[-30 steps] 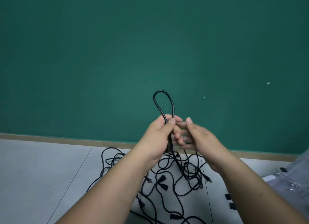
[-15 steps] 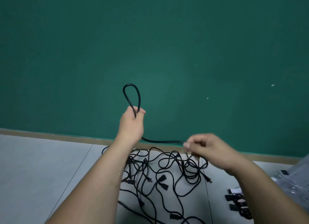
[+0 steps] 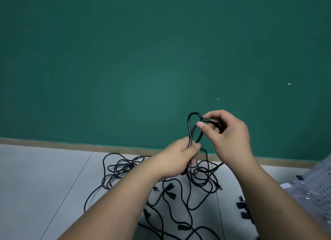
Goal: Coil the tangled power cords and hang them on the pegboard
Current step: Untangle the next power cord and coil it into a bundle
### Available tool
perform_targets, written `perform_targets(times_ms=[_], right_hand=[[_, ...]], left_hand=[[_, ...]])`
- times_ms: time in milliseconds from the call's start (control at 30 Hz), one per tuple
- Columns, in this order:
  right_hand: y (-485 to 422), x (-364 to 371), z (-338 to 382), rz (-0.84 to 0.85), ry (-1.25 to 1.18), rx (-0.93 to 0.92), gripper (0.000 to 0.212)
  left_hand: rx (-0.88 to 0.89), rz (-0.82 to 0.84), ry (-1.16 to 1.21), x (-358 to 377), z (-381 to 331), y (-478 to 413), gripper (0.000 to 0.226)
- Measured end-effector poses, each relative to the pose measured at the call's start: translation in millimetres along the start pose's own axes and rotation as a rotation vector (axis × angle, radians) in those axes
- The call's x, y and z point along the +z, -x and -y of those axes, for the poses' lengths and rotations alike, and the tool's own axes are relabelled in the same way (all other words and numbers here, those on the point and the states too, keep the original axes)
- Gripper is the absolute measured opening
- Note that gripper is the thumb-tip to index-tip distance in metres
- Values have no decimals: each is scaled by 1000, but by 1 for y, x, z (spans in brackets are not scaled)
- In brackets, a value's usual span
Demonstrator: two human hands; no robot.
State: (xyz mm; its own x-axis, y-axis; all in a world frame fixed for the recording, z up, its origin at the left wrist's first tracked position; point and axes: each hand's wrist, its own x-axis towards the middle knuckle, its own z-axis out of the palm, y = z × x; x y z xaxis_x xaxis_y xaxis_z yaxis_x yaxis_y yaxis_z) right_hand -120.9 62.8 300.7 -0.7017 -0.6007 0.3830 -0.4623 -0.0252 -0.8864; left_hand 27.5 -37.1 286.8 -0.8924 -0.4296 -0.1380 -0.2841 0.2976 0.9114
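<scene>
A black power cord (image 3: 190,127) stands up in two loops above my left hand (image 3: 180,157), which grips the loops' base between thumb and fingers. My right hand (image 3: 227,136) is just right of it and higher, pinching the top of the newer loop with thumb and forefinger. The cord's free length drops from my hands into a tangle of black cords (image 3: 180,191) with several plugs, spread on the grey tiled floor (image 3: 44,186). A grey perforated pegboard (image 3: 320,191) lies at the right edge, partly cut off.
A green wall (image 3: 143,60) with a tan baseboard (image 3: 53,145) rises straight ahead. Small black pieces (image 3: 243,209) lie on the floor beside the pegboard. Both my forearms cover part of the tangle.
My left hand moved right and lower with its loop. My right hand rose from near the floor, bringing a length of cord up as a second loop beside the first.
</scene>
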Motion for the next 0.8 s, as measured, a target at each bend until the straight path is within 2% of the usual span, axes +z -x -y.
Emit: perform_targets(times_ms=[100, 167, 233, 300, 400, 500, 667, 800], right_hand=[[0, 2, -8, 40, 84, 42, 11], [0, -1, -14, 152, 133, 133, 12], [1, -3, -16, 264, 170, 193, 21], [3, -3, -11, 292, 83, 207, 22], [3, -1, 4, 225, -116, 205, 15], [4, 3, 12, 107, -199, 192, 6], [5, 8, 11, -34, -204, 211, 9], [5, 9, 7, -64, -183, 198, 10]], left_hand=[[-22, -81, 218, 3, -3, -4, 30], [-20, -171, 319, 1, -3, -6, 31], [-7, -230, 329, -3, -1, -8, 31], [-7, -261, 257, -5, 2, -9, 30], [-6, -296, 153, -3, 7, -10, 27], [-7, -291, 135, 1, 7, -10, 28], [-9, -71, 384, 10, -4, -3, 25], [-2, -44, 427, 16, -7, -2, 27]])
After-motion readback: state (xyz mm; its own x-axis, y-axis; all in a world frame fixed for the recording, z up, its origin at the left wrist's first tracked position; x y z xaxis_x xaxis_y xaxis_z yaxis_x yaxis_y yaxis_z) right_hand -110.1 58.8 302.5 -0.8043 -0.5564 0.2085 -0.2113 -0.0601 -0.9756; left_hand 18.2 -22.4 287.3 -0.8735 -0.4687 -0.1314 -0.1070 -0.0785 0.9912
